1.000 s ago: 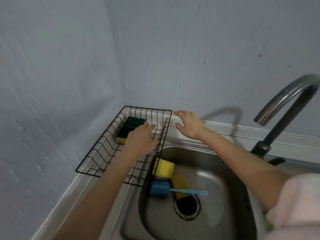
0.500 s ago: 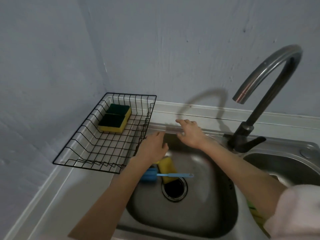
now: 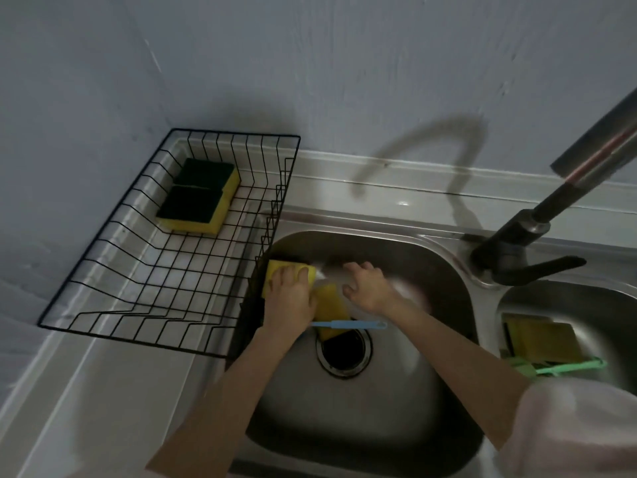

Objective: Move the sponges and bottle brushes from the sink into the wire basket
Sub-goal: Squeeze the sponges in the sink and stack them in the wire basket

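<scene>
In the left sink basin (image 3: 344,426) my left hand (image 3: 289,301) is down at the basin's left wall, its fingers closed over a yellow sponge (image 3: 275,269). A second yellow sponge (image 3: 331,305) lies just right of it, above the drain, with a blue bottle brush (image 3: 348,325) lying across its near end; the brush's head is hidden under my left wrist. My right hand (image 3: 368,288) hovers beside that sponge, fingers curled and apart, holding nothing. The black wire basket (image 3: 241,133) stands on the counter to the left and holds two green-topped yellow sponges (image 3: 198,198).
The right basin (image 3: 613,305) holds another sponge (image 3: 541,336) and a green bottle brush (image 3: 568,367). A dark curved faucet (image 3: 517,236) stands between the basins at the back right. Grey walls close the corner behind the basket.
Both hands have dropped from the basket's edge into the left basin. My left hand has come down onto the yellow sponge. The view has tilted down and closer.
</scene>
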The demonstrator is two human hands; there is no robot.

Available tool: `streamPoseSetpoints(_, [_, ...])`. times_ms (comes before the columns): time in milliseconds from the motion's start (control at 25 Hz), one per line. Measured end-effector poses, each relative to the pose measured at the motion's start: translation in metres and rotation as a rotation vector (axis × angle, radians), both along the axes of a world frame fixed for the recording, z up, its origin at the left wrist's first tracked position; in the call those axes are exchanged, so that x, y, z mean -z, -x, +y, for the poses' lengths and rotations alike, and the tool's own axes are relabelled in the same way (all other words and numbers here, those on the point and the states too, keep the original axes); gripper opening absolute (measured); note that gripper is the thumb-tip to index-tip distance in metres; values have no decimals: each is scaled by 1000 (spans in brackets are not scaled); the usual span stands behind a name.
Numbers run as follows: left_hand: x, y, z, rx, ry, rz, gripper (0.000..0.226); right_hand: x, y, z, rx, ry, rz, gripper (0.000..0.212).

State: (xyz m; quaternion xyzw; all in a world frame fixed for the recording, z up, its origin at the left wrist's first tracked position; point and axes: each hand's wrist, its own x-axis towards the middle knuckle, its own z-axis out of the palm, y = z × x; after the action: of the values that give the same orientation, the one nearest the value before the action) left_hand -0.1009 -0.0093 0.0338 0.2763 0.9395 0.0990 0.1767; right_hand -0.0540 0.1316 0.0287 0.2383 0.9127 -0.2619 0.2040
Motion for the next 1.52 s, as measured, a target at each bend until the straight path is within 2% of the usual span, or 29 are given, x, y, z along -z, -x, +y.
streamPoseSetpoints(120, [11,1,-2,-94,6,54,60,29,5,-7,38,73,-44,54])
streamPoseSetpoints(280, [31,9,2,-140,6,9,69,63,10,-22,84,139,-107,60])
streamPoseSetpoints(600, [51,19,2,-153,57,14,70,90,3,-30,133,120,-105,80])
streamPoseSetpoints(760, [59,13,-2,-156,78,-32,67,94,-7,-26,179,88,-106,76])
streamPoseSetpoints(960, [60,2,2,-47,97,-91,56,96,-26,-24,256,11,-114,69])
streamPoseSetpoints(1080, [56,-3,2,-72,79,-104,57,94,-37,-22,311,17,-66,65])
streamPoseSetpoints(1160, [52,-6,4,-86,47,-176,57,90,-43,-19,369,55,-20,64])
streamPoseSetpoints(1280, [43,-11,10,-65,-37,-274,60,79,-49,-13,471,134,44,77])
streamPoseSetpoints(1400, [28,-16,13,-21,-64,-214,66,64,-54,-7,536,142,107,90])
streamPoseSetpoints(1520, [10,-18,17,6,-109,-172,57,49,-54,-2,628,179,168,84])
